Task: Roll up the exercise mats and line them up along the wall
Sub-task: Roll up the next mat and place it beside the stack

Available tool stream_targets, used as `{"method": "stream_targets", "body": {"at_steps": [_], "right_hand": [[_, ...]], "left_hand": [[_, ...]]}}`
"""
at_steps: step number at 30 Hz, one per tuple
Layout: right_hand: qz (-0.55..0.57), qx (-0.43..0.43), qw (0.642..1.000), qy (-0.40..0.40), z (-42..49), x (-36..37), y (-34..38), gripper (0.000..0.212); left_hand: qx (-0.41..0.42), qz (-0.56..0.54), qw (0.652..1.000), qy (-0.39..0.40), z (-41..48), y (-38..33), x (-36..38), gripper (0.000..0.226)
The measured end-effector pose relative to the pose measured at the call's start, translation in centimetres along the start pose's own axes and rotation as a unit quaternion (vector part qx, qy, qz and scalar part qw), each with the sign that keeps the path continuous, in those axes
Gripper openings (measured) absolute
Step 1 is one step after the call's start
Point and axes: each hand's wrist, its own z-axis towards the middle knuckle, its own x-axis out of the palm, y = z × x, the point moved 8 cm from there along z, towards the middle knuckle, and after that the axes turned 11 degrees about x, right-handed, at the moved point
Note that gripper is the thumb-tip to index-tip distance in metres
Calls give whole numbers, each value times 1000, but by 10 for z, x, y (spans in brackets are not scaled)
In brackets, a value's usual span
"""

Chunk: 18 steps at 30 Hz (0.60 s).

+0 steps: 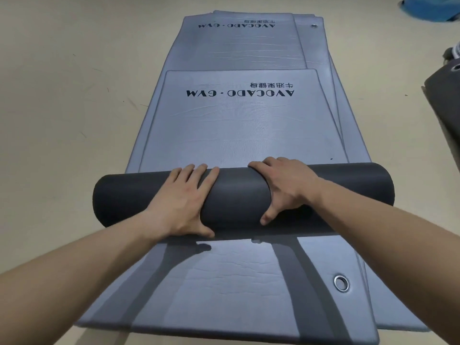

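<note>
A dark grey roll [239, 192] lies across the top mat, partly wound up. Its flat remainder [239, 125], light grey with "AVOCADO · GYM" print, stretches away from me. My left hand [184, 202] lies over the roll left of centre, fingers reaching over the top and thumb at the near side. My right hand [286, 185] curls around the roll right of centre, thumb tucked under its near edge. Beneath the roll lies a stack of flat grey mats [224, 290] with a metal eyelet [341, 283] at the near right.
Beige floor [62, 108] spreads to the left of the stack. Another dark mat's corner [445, 95] with an eyelet lies on the floor at the right edge. A blue object [433, 7] sits at the far top right.
</note>
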Motion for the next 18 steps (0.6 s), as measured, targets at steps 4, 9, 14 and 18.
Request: {"method": "stream_targets", "body": {"at_steps": [4,9,14,18], "right_hand": [[-74,18,990,-118,-23,17,-1,150],[-88,5,994,-63,-10,3,2,131],[12,-25,996,83,-14,15,1,129],[60,-10,990,124,-4,13,-3,127]], "left_hand": [[7,-50,998,22,21,15,-4,138],[8,-163,981,109,38,29,-17,124],[-1,-235,960,152,12,18,0,129],[1,-74,996,40,-9,-2,-4,138]]}}
